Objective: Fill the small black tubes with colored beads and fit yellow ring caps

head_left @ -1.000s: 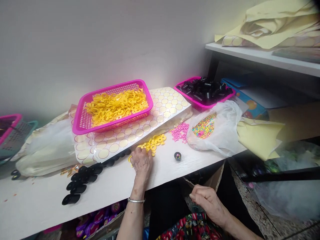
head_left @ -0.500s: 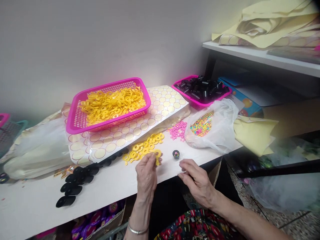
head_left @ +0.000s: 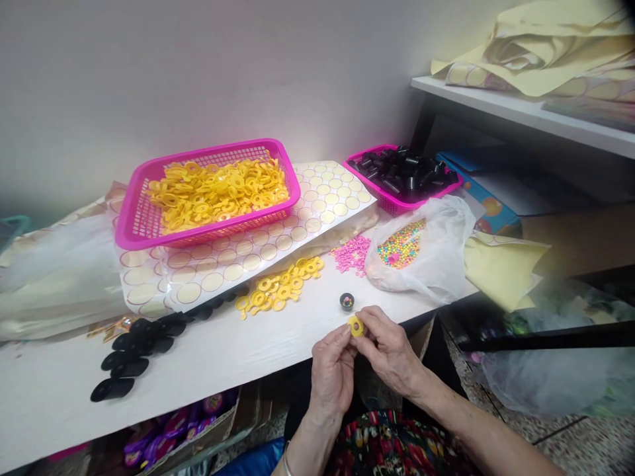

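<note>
Between the fingertips of both hands is a small yellow plastic ring piece (head_left: pixel 356 326). My left hand (head_left: pixel 331 370) pinches it from the left and my right hand (head_left: pixel 389 347) from the right, near the table's front edge. Just beyond them a small round black cup (head_left: pixel 346 302) stands upright, with a few coloured beads inside. More yellow ring pieces (head_left: pixel 280 288) lie in a loose pile to the left. Small pink pieces (head_left: pixel 351 255) are heaped farther back, beside a white plastic bag (head_left: pixel 441 254) of multicoloured beads (head_left: pixel 403 244).
A pink basket (head_left: pixel 208 235) of yellow pieces rests on sheets of round stickers (head_left: pixel 253 256). Another pink basket (head_left: pixel 397 206) holds black parts. Black slant-cut tubes (head_left: pixel 129 367) line the left of the table (head_left: pixel 198 377). A shelf (head_left: pixel 520 102) juts out at right.
My left hand has moved right, bringing a yellow ring piece from beside the pile to my right hand. My right hand now grips it too. The view has shifted slightly.
</note>
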